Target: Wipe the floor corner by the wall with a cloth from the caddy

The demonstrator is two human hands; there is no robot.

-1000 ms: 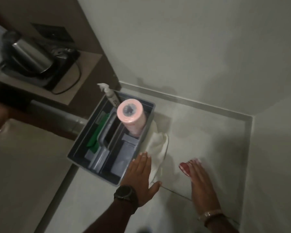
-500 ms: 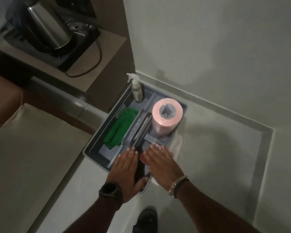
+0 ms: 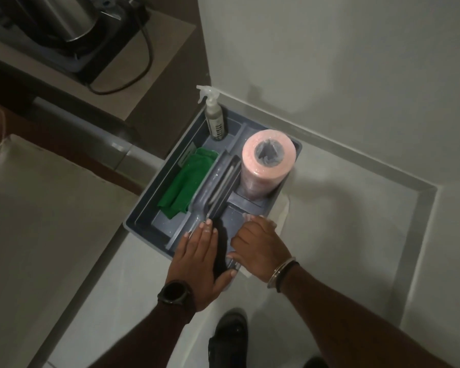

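Observation:
A grey caddy [image 3: 134,222] stands on the pale floor against the wall. It holds a folded green cloth [image 3: 186,181] in its left compartment, a pink roll [image 3: 266,170] upright at the back right, and a spray bottle [image 3: 217,116] in the far corner. My left hand [image 3: 197,258] lies flat on the caddy's near end, fingers straight, thumb at the rim. My right hand [image 3: 260,248] curls its fingers into the near right compartment; what they touch is hidden. A white cloth [image 3: 283,211] sticks out from under the caddy's right side. The floor corner [image 3: 424,193] is to the right.
A brown counter [image 3: 144,75] with a steel kettle [image 3: 67,19] and its black cord stands left of the caddy. A pale cushioned surface [image 3: 51,221] fills the left side. My dark shoe [image 3: 229,338] is on the floor just below my hands.
My right hand came off the floor by the white cloth and moved left to the caddy's near right compartment. My left hand slid onto the caddy's near end. The view shifted right.

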